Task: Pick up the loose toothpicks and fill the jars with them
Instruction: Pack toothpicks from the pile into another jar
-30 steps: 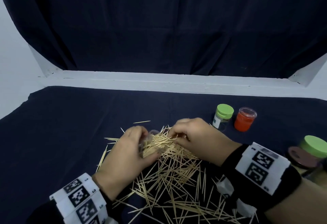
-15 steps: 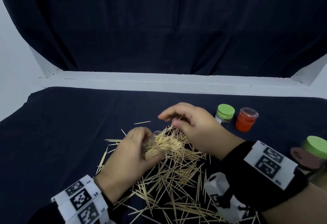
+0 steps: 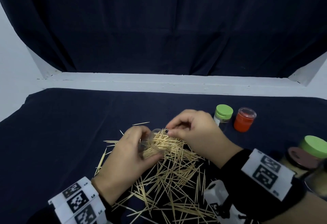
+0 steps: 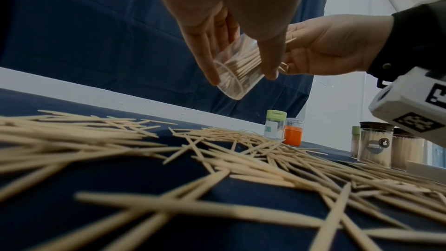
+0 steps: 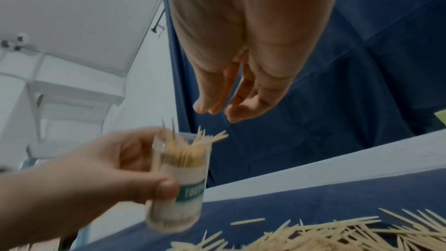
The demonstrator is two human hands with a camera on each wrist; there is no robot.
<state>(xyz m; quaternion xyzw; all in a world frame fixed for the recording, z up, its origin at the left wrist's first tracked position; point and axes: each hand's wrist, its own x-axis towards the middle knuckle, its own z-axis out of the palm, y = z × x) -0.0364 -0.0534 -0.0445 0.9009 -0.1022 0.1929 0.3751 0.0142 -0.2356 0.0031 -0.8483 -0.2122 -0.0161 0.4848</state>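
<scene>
A clear toothpick jar [image 3: 154, 144] is gripped in the left hand [image 3: 127, 154] at the centre of the head view, above scattered loose toothpicks [image 3: 169, 179].

The right hand [image 3: 192, 131] is held just beside the jar's mouth, fingers loosely curled, nothing visibly held. Capped jars [image 3: 223, 115] are seen at right.

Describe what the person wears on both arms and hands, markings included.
Both hands, left hand and right hand, are bare, with no gloves. Each wrist has a black sleeve cuff under a white blocky wristband printed with black square fiducial markers: left band, right band. A white camera housing with similar markers hangs below the right wrist. The right cuff shows a small snap button.
</scene>
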